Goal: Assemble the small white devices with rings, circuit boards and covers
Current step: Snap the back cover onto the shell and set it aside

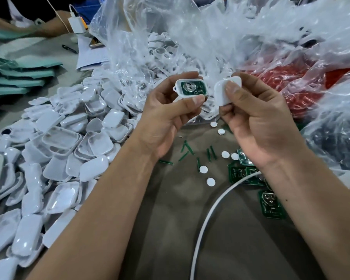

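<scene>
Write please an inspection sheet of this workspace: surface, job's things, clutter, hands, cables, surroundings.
Surface: grey table, bare in the middle.
Job's things: base with green board inside, held up; cover beside it, apart; shell pile at left; loose boards at right.
Clutter: white discs, green strips.
Hands: left hand grips the base; right hand pinches the cover.
Cables: white cable across the table.
Surroundings: plastic bags, teal stack, charger.

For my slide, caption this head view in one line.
Left hand holds open white shell with circuit board; right hand brings the cover.
</scene>
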`<state>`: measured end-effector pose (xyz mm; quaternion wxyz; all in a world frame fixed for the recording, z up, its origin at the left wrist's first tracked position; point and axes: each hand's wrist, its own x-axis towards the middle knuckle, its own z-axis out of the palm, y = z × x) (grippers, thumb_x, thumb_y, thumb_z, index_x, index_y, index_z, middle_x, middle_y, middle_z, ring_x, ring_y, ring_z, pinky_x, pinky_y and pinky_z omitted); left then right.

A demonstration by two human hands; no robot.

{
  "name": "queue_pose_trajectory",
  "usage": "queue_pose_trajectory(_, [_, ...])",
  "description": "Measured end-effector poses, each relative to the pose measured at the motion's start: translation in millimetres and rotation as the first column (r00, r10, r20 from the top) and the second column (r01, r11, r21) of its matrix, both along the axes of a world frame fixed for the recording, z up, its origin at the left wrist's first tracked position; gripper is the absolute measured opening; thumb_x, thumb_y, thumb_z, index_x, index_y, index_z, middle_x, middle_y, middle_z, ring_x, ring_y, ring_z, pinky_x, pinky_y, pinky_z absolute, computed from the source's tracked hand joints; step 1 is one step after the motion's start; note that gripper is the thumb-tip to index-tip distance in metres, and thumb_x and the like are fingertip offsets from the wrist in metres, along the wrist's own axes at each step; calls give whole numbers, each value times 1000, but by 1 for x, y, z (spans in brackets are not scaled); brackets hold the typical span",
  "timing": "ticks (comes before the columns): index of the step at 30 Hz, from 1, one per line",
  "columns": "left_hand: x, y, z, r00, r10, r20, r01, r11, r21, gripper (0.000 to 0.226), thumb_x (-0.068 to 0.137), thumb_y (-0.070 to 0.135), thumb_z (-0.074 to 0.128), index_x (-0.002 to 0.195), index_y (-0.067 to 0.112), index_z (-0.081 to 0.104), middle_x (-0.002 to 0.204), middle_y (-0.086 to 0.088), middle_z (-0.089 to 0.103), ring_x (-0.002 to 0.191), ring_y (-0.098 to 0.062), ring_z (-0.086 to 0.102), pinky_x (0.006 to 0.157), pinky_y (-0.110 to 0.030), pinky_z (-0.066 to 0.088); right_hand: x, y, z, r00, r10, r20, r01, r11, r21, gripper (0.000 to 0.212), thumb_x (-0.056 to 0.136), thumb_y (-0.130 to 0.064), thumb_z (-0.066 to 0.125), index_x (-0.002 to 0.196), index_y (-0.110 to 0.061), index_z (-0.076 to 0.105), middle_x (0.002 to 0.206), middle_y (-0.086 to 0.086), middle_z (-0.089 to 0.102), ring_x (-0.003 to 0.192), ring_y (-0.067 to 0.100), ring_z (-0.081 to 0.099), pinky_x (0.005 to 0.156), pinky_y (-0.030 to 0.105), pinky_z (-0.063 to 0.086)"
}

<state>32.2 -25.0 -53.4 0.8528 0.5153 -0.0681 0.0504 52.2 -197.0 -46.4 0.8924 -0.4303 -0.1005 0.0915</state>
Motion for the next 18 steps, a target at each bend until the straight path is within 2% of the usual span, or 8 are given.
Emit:
queue_pose_trajectory(3, [0,0,0,1000,-3,5,4,1000,-6,40,78,-9,71,113,10,67,107,-8,72,103,-30,63,73,-26,55,2,-3,1,999,-35,-7,35,999,-21,13,84,-14,76,96,-17,73,95,0,74,90,14,67,78,29,53])
queue_pose_trajectory(5, [1,-1,0,1000,-17,13,18,1000,-16,40,78,-8,70,113,11,68,109,-7,72,103,-28,64,74,-26,56,2,-5,2,998,-62,-11,62,998,8,11,91,-12,71,102,-14,72,95,3,72,92,18,70,84,36,58])
queue_pose_trajectory(7, [1,-2,0,998,-51,28,52,998,-33,40,80,-9,68,113,12,68,108,-5,73,101,-25,67,75,-26,56,1,-4,4,996,-90,3,90,996,29,11,97,-9,65,108,-8,67,93,8,70,92,24,74,84,38,61])
queue_pose_trajectory(10, [1,-2,-1,990,-130,52,133,989,-60,41,81,-11,63,115,11,67,110,-3,74,101,-23,68,76,-26,57,-1,-4,6,992,-122,30,122,992,14,14,98,-5,63,112,-7,64,88,6,71,82,23,76,76,33,63])
queue_pose_trajectory(14, [1,-4,-2,974,-213,78,218,974,-65,46,79,-16,60,119,7,65,112,-5,74,98,-25,72,76,-26,58,0,-7,6,986,-163,27,163,986,-20,34,87,-7,74,119,-8,62,84,2,68,68,12,62,67,22,53])
queue_pose_trajectory(18, [2,-4,-3,976,-203,79,208,976,-67,47,79,-18,61,118,7,67,114,-7,73,100,-27,71,77,-27,59,1,-9,8,986,-168,20,168,985,-36,26,83,-12,75,107,-18,73,89,-1,73,73,9,58,66,22,46])
